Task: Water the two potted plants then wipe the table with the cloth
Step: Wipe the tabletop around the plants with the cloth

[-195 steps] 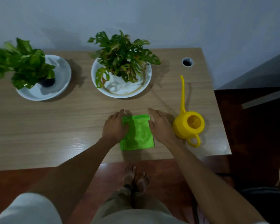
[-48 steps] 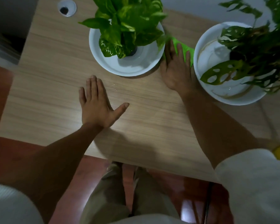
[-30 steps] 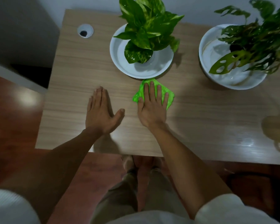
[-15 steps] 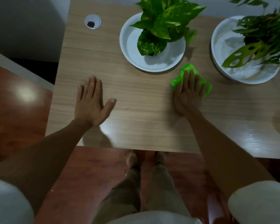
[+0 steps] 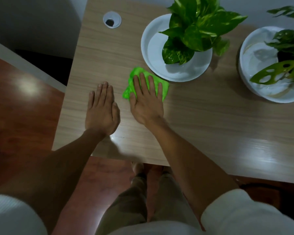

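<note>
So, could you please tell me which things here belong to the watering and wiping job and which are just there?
Job: green cloth under right hand, table, two potted plants.
Bystanders: left hand resting flat, cable hole.

Head-worn wide-angle view, looking steeply down over the table's left end.

The single camera sat above the standing person, close over both forearms, facing the wooden table [image 5: 210, 119] and the floor [image 5: 24, 107] beneath; its edges bowed from the wide lens.
</note>
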`<state>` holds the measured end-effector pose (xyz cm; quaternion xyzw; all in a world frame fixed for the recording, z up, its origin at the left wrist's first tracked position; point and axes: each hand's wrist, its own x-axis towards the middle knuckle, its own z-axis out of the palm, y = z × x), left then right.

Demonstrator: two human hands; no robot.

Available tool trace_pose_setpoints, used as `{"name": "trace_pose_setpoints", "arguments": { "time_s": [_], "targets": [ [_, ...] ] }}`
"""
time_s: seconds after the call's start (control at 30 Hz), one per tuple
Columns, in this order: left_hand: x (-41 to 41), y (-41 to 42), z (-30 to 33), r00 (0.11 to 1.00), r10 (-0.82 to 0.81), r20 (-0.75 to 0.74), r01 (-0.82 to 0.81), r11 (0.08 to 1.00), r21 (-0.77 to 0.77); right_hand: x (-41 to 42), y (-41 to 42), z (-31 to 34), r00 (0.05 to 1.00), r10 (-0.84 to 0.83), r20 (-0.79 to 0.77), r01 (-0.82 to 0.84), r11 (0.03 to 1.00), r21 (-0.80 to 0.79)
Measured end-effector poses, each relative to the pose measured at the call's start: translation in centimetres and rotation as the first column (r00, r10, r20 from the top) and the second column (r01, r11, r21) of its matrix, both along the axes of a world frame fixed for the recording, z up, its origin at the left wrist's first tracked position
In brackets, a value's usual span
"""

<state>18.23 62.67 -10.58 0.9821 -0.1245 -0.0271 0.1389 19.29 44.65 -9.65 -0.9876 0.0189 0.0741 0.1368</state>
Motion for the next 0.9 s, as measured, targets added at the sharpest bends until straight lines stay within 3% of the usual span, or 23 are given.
{"name": "trace_pose_setpoints", "arguments": {
  "time_s": [0.27, 0.5, 0.7, 0.9],
  "targets": [
    [0.3, 0.2, 0.1, 1.000, -0.018, 0.002, 0.018, 1.000, 0.005, 7.0, 1.4, -0.1, 0.992, 0.126, -0.008, -0.126, 0.992, -0.017],
    [0.4, 0.3, 0.3, 1.000, -0.003, -0.018, 0.004, 1.000, 0.022, 2.4, -2.6, -0.1, 0.983, 0.184, 0.002, -0.184, 0.983, -0.011],
    [0.1, 0.2, 0.5, 0.999, -0.010, -0.045, 0.012, 0.999, 0.030, -3.8, -9.9, -0.5, 0.993, 0.086, 0.075, -0.083, 0.995, -0.050],
    [0.8, 1.3, 0.8, 0.998, 0.022, -0.053, -0.020, 0.999, 0.050, -4.2, -15.9, 0.1, 0.999, -0.044, -0.019, 0.043, 0.998, -0.045]
  ]
}}
